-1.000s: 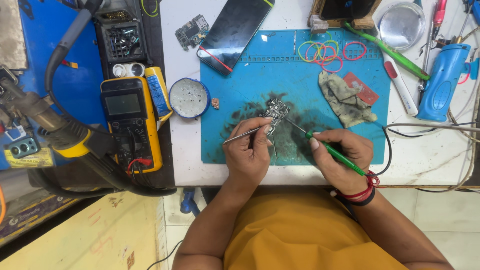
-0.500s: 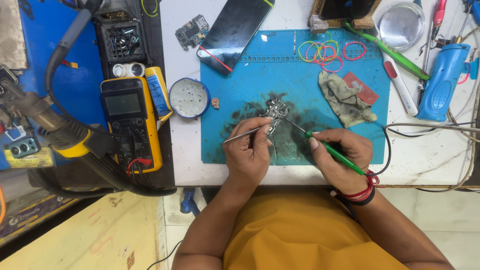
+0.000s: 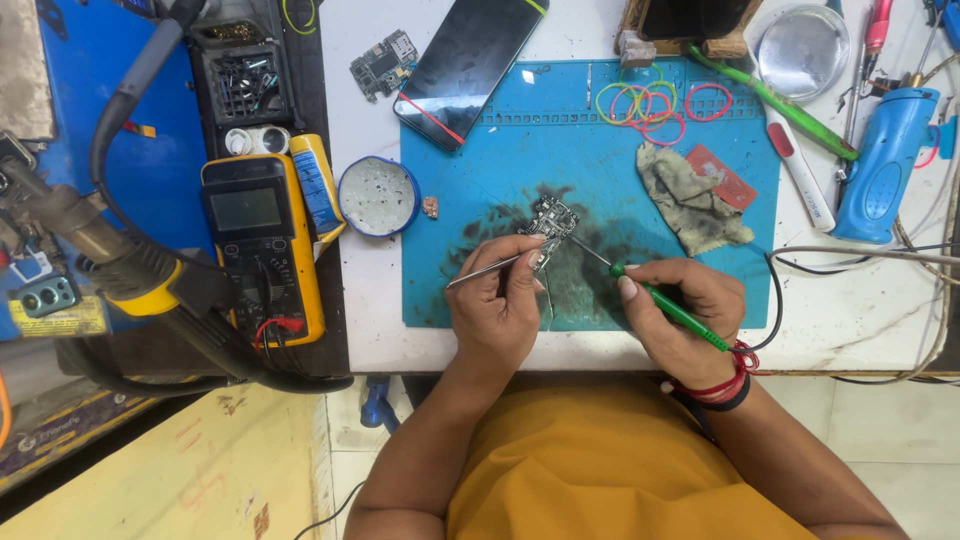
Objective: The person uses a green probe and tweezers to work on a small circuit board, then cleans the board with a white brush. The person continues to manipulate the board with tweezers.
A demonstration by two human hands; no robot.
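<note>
Metal circuit board [image 3: 551, 222] just beyond both hands

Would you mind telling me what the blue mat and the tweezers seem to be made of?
The blue mat looks like matte rubber or silicone, flat with moulded ridges and dark stains. The tweezers in the left hand look like bare metal, thin and shiny.
</note>
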